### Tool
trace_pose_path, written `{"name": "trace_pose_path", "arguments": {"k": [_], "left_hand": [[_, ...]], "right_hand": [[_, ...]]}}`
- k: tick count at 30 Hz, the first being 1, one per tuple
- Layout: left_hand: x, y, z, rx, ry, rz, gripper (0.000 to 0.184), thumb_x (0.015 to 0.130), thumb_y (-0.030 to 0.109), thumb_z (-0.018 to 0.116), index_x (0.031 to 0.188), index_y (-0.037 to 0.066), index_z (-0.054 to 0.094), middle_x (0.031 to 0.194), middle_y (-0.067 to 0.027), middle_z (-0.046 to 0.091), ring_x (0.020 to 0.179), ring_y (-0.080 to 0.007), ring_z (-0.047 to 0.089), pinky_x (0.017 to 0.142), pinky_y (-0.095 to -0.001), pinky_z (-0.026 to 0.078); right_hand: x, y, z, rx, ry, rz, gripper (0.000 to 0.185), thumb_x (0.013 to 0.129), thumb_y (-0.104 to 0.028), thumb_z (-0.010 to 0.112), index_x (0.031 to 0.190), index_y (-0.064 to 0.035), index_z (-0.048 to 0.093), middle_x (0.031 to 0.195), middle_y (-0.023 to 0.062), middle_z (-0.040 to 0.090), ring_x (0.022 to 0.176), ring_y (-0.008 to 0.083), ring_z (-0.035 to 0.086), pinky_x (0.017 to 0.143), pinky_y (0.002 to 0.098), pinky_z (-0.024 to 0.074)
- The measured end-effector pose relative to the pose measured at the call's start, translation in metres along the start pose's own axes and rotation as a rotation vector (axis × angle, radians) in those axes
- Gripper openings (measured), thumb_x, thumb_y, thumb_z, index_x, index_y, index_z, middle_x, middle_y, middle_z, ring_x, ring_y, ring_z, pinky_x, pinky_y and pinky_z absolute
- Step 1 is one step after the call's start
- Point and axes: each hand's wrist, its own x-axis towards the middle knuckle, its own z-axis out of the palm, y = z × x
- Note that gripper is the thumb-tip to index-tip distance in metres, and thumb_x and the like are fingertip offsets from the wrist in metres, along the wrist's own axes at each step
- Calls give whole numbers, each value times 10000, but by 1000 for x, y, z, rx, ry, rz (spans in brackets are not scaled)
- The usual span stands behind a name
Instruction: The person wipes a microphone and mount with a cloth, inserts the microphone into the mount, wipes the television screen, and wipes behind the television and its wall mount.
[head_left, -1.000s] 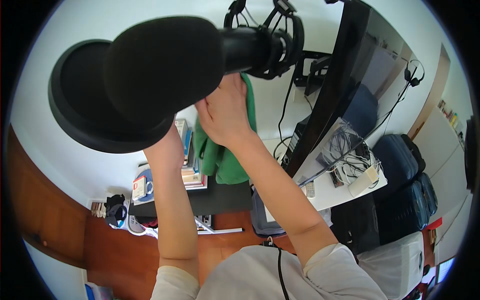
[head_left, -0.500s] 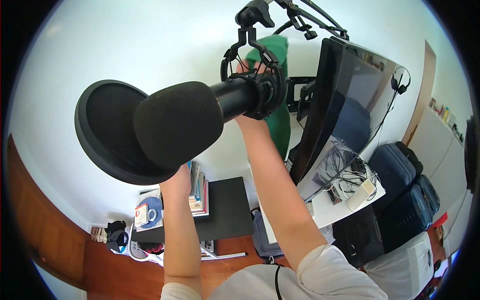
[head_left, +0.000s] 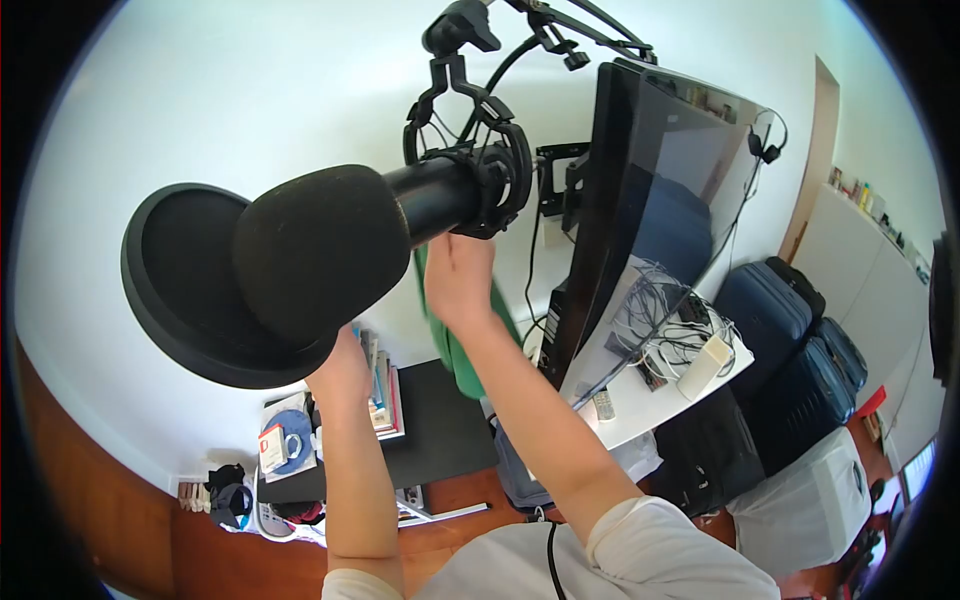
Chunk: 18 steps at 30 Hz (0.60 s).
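Right hand [head_left: 460,278]: just above frame centre, closed on the green cloth [head_left: 465,375]. Fingertips are hidden behind the mic, so from here I can't see the exact hold. The cloth hangs down beside the wrist, lower end near mid-frame, above the black table [head_left: 430,415].

Left hand [head_left: 342,372]: left of centre, right at the lower edge of the pop filter [head_left: 165,310]. Fingers are out of sight behind it; can't tell whether they're open or gripping anything.

Microphone [head_left: 322,260]: upper left of centre, foam end toward the left, body running up to the right into the shock mount [head_left: 518,165]. Boom arm [head_left: 595,35] leads off at top centre.

Black table, below centre: books [head_left: 388,395] standing in a row just beside the left wrist; round blue item [head_left: 298,462] at its left end with a red-and-white box [head_left: 272,448] on it.

Right of centre: big screen [head_left: 600,210] tilted, wall bracket [head_left: 547,180] just left of it. White table [head_left: 640,418] below carries a remote [head_left: 604,404] and tangled cables [head_left: 678,350]. Blue suitcase [head_left: 762,305] further right.
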Motion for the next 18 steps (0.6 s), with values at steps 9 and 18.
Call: {"name": "trace_pose_path", "arguments": {"k": [9,18], "left_hand": [[-85,-61,-67,164,-852,-21,1054,652,212,871,1481,-15,261,1410,-181,437,1285,-299,463,1062,-413,385],[-131,-60,-35,-530,-625,-839,515,929,-1,514,1429,19,390,1338,-138,539,1237,-242,539,1043,-358,432]], "right_hand": [[-112,-29,-37,35,-163,-133,461,860,74,474,1315,36,533,1419,261,480,1238,408,543,990,387,476],[-157,-34,-101,-121,33,-56,350,785,50,597,1130,7,630,1237,226,607,958,325,675,819,368,535]]}}
